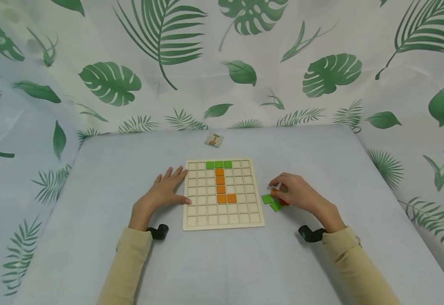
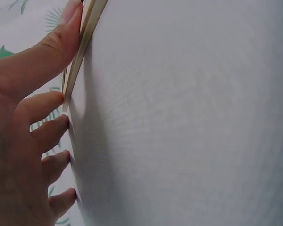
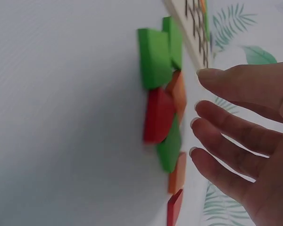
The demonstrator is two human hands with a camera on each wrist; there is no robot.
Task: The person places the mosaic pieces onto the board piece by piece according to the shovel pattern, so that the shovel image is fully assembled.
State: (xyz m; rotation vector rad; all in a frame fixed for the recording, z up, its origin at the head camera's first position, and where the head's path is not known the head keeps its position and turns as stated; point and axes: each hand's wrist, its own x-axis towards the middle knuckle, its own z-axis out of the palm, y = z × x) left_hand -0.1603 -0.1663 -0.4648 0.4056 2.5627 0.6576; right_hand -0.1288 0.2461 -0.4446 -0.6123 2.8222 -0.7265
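A square pale board (image 1: 203, 220) with a grid of recesses lies on the table. Three green tiles (image 1: 219, 164) form a row near its far edge, and several orange tiles (image 1: 220, 181) run down from them, turning right at the bottom. My left hand (image 1: 162, 190) rests against the board's left edge, fingers spread, thumb and forefinger touching it. Right of the board, my right hand (image 1: 296, 191) hovers by a loose pile, partly hiding it. In the right wrist view its fingers are apart, with nothing between them, beside green tiles (image 3: 155, 59), red tiles (image 3: 159, 117) and orange tiles (image 3: 178, 96).
A small patterned card (image 1: 214, 139) lies beyond the board's far edge. Leaf-printed cloth (image 1: 191, 97) hangs behind the table (image 1: 222, 262) and at both sides. A black wrist camera (image 1: 311, 234) sits at the right wrist, another camera (image 1: 161, 231) at the left.
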